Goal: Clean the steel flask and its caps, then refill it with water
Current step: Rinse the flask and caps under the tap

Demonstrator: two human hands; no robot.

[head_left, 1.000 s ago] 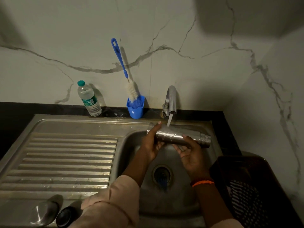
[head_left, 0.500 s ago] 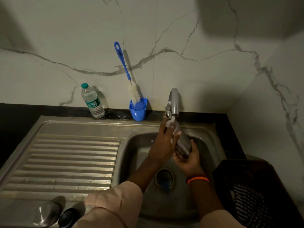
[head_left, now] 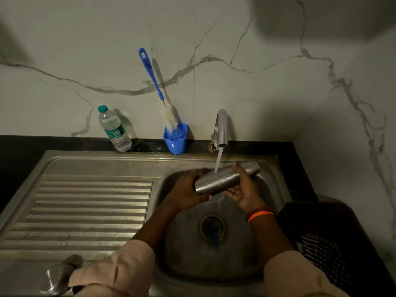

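The steel flask (head_left: 218, 182) lies sideways over the sink basin (head_left: 171, 249), its neck pointing right. Water from the tap (head_left: 221, 127) runs onto its body. My left hand (head_left: 184, 195) grips the flask's base end. My right hand (head_left: 244, 189) wraps round the flask near its neck from below. A steel cap (head_left: 56, 276) stands on the draining board at the lower left, and my left sleeve hides whatever lies beside it.
A blue bottle brush (head_left: 156, 86) stands in a blue cup (head_left: 175, 139) against the wall. A plastic water bottle (head_left: 114, 129) is left of it. The ribbed draining board (head_left: 85, 206) fills the left. A dark basket (head_left: 334, 243) sits at the right.
The flask went from lying sideways to tilted upright under the tap, and now lies sideways again under the stream. Both hands kept hold of it.
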